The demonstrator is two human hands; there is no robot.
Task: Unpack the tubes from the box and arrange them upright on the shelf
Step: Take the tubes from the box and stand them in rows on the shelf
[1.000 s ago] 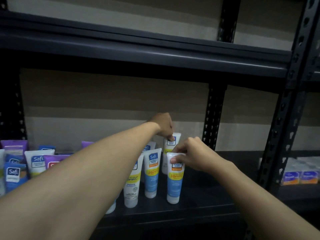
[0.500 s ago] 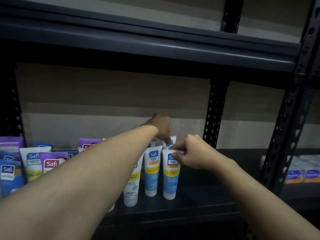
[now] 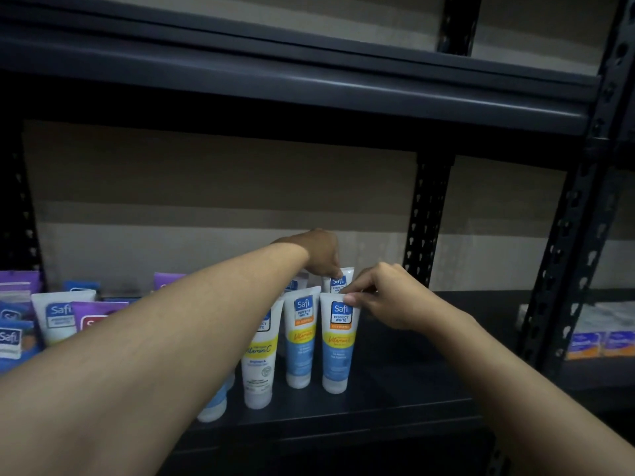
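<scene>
Both tubes stand upright on the shelf [image 3: 395, 393]. The right hand [image 3: 388, 297] pinches the top edge of the front tube [image 3: 338, 341] at the row's right end. The left hand [image 3: 323, 252], farther back, grips the rear tube [image 3: 340, 281] with curled fingers.

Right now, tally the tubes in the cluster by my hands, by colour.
Blue tubes with orange band: 2
White tube with yellow band: 1
Back-row tubes, bodies hidden: 2
Half-hidden blue tube: 1
Total: 6
</scene>
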